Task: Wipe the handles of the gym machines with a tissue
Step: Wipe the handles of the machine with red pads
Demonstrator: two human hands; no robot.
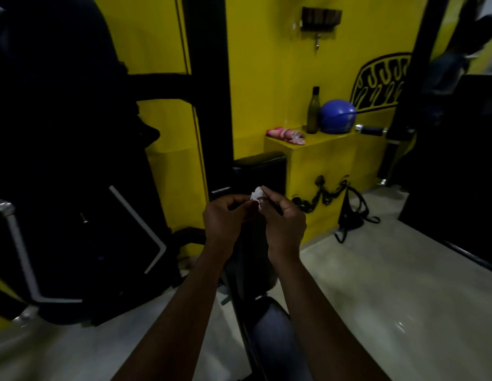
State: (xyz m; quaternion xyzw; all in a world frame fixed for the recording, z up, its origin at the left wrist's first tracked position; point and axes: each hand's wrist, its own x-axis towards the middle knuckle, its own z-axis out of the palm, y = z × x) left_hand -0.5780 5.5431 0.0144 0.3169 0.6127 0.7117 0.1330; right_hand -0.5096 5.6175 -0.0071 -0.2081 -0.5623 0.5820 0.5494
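Head view, hands: the left hand [225, 215] and right hand [286, 226] were raised together in front of the body, over a dark padded seat [275, 325].
Head view, tissue: a small crumpled white tissue [256, 194] sat between the fingertips of both hands, held in the air and well apart from any handle.
Head view, fingers: the right thumb and forefinger pinched the tissue. The left fingers were curled in against its lower edge and seemed to pinch it too, though the dim light made that hard to confirm.
Head view, machine: a black gym machine [74, 133] stood on the left with bent silver bars.
Progress: the tissue was only being bunched or readied. No handle was being wiped, and nothing showed which handles, if any, were already clean, so the wiping looked largely still to do.
Count, task things: one tissue; two hands; two silver bars on the left machine, one near the edge [21, 250] and one further in [137, 217]; one dark grip [372, 131] at the right.
Count, other things: on the yellow ledge [321, 160], one bottle [313, 111], one blue ball [337, 116] and one pink bundle [287, 134].
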